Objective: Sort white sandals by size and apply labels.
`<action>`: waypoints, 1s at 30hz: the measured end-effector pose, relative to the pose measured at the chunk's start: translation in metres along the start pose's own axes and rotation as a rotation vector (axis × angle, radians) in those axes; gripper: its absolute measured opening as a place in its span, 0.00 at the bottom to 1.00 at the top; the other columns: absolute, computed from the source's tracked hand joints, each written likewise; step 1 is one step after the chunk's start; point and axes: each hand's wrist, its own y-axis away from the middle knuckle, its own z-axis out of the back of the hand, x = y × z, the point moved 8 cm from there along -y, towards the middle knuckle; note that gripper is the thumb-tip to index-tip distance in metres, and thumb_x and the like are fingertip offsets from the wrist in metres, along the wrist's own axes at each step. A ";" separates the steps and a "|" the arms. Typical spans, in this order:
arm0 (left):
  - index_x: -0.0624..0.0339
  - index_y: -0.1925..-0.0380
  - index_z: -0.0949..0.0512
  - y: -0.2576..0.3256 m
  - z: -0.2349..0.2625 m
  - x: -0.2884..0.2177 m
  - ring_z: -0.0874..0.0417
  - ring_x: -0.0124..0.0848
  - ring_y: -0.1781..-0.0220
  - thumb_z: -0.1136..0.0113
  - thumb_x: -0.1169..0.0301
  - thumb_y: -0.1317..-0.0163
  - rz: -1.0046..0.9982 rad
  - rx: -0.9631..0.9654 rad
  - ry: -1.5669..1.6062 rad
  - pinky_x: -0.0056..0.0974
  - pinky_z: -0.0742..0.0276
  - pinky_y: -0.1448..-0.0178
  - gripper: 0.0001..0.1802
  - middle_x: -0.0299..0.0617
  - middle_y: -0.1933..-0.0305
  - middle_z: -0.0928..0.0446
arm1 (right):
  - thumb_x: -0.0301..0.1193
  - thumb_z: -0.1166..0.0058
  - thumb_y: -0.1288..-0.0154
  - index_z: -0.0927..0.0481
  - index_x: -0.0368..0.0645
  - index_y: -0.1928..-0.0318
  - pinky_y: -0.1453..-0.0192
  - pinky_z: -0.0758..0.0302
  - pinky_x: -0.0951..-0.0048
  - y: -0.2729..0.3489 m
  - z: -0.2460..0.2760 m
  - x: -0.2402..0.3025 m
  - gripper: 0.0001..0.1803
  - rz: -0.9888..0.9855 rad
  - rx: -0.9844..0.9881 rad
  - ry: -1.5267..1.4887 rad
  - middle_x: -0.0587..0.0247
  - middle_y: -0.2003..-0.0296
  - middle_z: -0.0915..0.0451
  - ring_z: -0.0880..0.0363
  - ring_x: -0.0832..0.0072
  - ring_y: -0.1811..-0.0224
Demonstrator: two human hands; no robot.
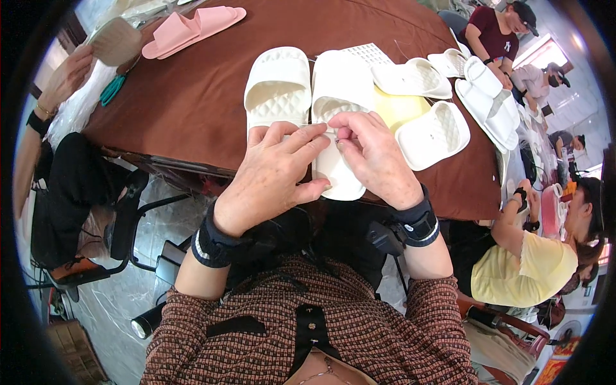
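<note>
A pair of white slippers lies side by side on the brown-covered table in front of me, the left slipper [277,67] and the right slipper [342,72], toes pointing away. My left hand [269,170] rests across the near part of both, its fingers stretched over them and its thumb apart on the right slipper's sole. Over the right slipper, my right hand [375,157] has its thumb and forefinger pinched together close to my left fingertips. What lies in that pinch is too small to make out. A dark band circles each wrist.
A sheet of small white pieces [367,54], a yellow sheet [401,108] and several white slippers [436,135] lie to the right. Pink slippers [192,31] sit far left, beside another person's hand [67,74] holding a beige sole [115,42]. More people work along the right.
</note>
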 end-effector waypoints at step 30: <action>0.56 0.45 0.24 -0.001 -0.001 0.001 0.29 0.41 0.44 0.31 0.58 0.51 0.012 0.003 0.005 0.47 0.39 0.37 0.32 0.36 0.37 0.26 | 0.17 0.48 0.42 0.26 0.38 0.53 0.57 0.25 0.64 0.003 -0.002 -0.013 0.15 -0.098 -0.014 -0.130 0.58 0.68 0.25 0.26 0.63 0.61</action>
